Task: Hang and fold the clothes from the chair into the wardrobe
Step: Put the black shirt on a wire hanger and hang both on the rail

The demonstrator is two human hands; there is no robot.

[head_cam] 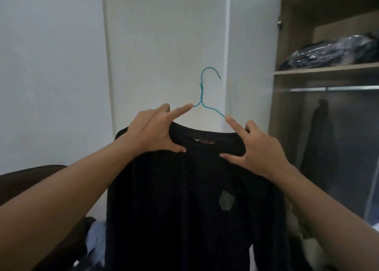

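Hands, two of them, hold one black shirt (190, 209) up in the middle, in front of a white wall (51, 65). The shirt hangs on one blue wire hanger (202, 92), and the hook sticks up above the collar. The left hand (152, 131) grips the left shoulder of the shirt, with its thumb on the front and one finger straight along the wire. The right hand (257, 147) grips the right shoulder the same way, thumb on the front and one finger pointing up to the wire. The shirt has one small grey patch (226, 201) on the chest and one label (203, 141) inside the collar.

On the right stands one open wardrobe (291, 35). It has one shelf (328, 71) with dark clothes in a shiny bag (332, 52) on it. Under the shelf runs one metal rail (332, 89), and one dark garment (320, 139) hangs below it. The shirt is left of the wardrobe.

Near the bottom left is one brown chair (24, 180). Beside it, low down, lies a pile of clothes (94, 236), too mixed up to count.
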